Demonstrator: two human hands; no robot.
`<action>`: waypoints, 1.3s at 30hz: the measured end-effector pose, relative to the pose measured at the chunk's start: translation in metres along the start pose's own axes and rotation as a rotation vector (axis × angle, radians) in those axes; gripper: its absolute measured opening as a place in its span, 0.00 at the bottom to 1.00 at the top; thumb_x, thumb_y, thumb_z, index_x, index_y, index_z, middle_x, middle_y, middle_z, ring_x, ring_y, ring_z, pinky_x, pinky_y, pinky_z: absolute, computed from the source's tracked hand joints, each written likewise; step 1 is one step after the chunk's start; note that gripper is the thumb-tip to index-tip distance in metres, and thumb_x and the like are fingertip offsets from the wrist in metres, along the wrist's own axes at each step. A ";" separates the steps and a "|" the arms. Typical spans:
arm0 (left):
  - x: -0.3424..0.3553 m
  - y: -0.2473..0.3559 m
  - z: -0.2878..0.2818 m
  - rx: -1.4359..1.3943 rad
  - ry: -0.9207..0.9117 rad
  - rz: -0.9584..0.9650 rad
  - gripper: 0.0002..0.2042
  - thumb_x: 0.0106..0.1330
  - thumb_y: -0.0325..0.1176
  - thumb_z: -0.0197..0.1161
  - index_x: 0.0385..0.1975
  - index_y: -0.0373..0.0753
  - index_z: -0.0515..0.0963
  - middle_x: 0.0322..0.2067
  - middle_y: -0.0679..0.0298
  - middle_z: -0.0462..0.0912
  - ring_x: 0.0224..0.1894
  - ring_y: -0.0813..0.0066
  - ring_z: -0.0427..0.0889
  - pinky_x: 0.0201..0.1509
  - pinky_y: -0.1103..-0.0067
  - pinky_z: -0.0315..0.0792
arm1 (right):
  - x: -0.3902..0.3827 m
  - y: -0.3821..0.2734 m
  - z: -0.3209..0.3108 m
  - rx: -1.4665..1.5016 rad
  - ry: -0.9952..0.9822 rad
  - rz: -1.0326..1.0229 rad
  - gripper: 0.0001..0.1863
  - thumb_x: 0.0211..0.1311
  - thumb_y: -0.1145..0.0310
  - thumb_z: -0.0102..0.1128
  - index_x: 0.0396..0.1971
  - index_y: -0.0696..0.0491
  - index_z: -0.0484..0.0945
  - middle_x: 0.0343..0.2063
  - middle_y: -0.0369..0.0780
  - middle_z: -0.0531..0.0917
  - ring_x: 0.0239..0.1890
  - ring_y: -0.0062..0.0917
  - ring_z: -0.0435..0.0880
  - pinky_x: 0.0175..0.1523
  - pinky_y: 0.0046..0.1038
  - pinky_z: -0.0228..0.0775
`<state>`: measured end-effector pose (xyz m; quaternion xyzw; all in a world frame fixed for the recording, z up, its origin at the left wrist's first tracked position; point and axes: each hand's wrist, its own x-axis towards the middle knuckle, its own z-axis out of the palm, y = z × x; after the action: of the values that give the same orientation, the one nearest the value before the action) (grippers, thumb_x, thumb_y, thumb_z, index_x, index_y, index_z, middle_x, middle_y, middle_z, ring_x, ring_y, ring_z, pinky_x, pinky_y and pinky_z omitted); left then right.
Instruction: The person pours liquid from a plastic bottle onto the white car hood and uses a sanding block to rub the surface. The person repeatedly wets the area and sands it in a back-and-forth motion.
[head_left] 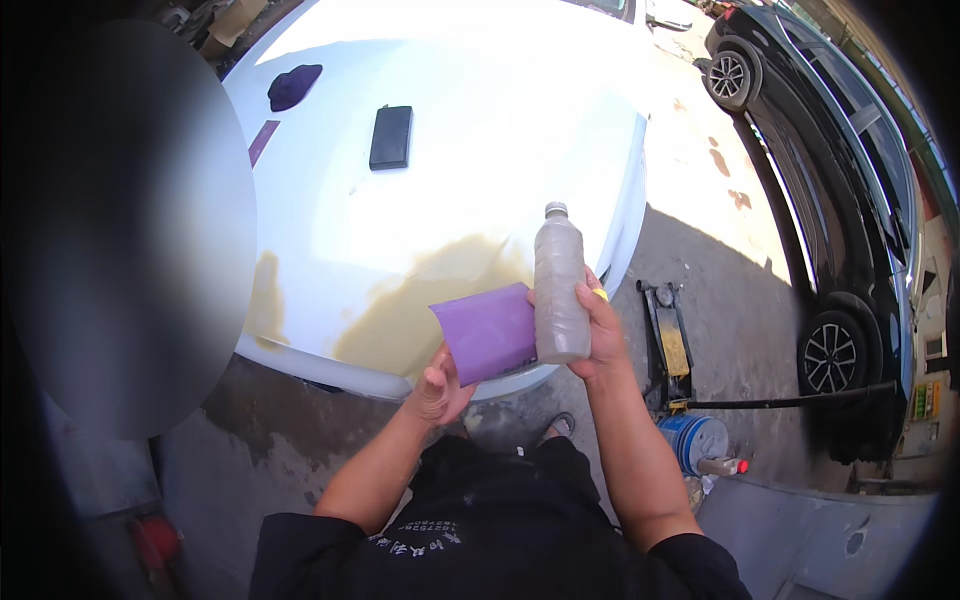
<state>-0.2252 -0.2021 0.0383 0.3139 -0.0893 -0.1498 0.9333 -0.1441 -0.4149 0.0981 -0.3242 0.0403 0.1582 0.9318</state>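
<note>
A cloudy plastic bottle [560,290] with a cap stands upright in my right hand [602,335], whose fingers are wrapped round its lower half. A purple sheet that looks like sandpaper [487,332], slightly curled, reaches from my left hand [440,390] to the bottle's side. My left hand holds it by its lower left edge, and part of that hand is hidden behind it. Both hands are above the front edge of a white car hood [480,130]. A yellowish-tan patch [400,315] shows on the hood beside the sheet.
On the hood lie a black rectangular case [391,138], a dark cap-like thing [295,88] and a purple strip [263,143]. At the right are a floor jack [668,335] with a long handle, a blue bucket [692,440] and a black car [850,200]. A blurred grey shape covers the left.
</note>
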 end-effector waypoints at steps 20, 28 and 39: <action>0.059 -0.084 0.085 1.127 0.882 0.727 0.14 0.66 0.28 0.65 0.50 0.32 0.76 0.43 0.61 0.82 0.41 0.75 0.79 0.47 0.77 0.73 | 0.048 -0.049 -0.032 -0.242 0.004 0.454 0.44 0.63 0.69 0.63 0.72 0.54 0.44 0.52 0.49 0.75 0.51 0.34 0.79 0.55 0.38 0.77; 0.081 0.030 0.037 1.985 0.839 -0.021 0.18 0.62 0.27 0.62 0.53 0.36 0.78 0.41 0.59 0.81 0.40 0.59 0.79 0.47 0.67 0.72 | 0.023 -0.068 -0.065 -0.502 0.062 0.470 0.52 0.61 0.75 0.64 0.75 0.54 0.34 0.55 0.49 0.78 0.53 0.31 0.78 0.58 0.35 0.72; 0.162 -0.055 -0.036 2.369 0.523 -0.023 0.37 0.62 0.38 0.60 0.72 0.34 0.55 0.75 0.49 0.46 0.78 0.53 0.41 0.78 0.54 0.36 | 0.006 -0.070 -0.070 -0.575 -0.017 0.388 0.51 0.59 0.77 0.66 0.75 0.57 0.39 0.59 0.48 0.74 0.58 0.29 0.74 0.61 0.32 0.68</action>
<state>-0.0760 -0.2780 -0.0119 0.9946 0.0229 0.0842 0.0563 -0.1141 -0.5083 0.0838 -0.5584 0.0474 0.3400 0.7552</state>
